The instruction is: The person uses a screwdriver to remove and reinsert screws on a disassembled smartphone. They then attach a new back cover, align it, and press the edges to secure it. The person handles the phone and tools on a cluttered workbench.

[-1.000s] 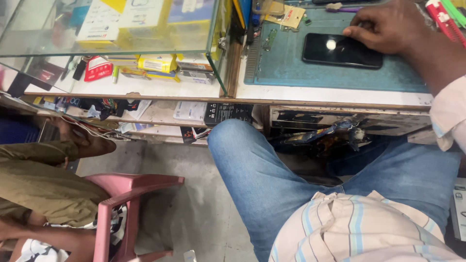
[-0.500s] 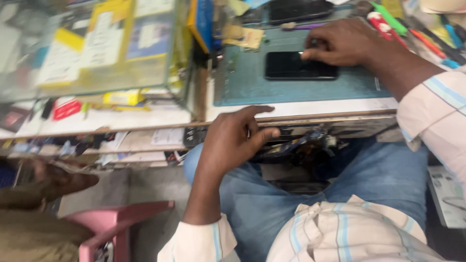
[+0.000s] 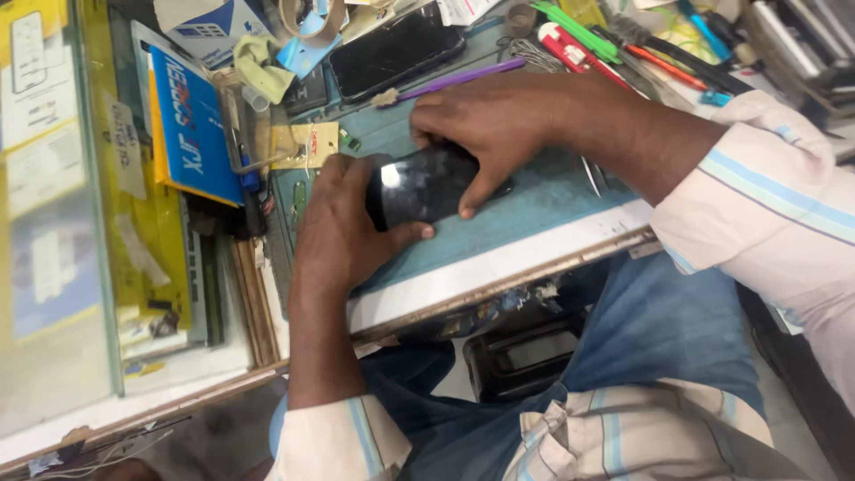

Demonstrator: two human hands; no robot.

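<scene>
Both hands grip a black phone lying flat on the teal work mat near the counter's front edge — the left hand wraps its left end, thumb curled under the lower edge, while the right hand presses down from above, fingers spread over the glass and thumb at the lower edge. A second dark phone and a purple tool lie toward the back edge – 2 pens, green and red, beside them
</scene>
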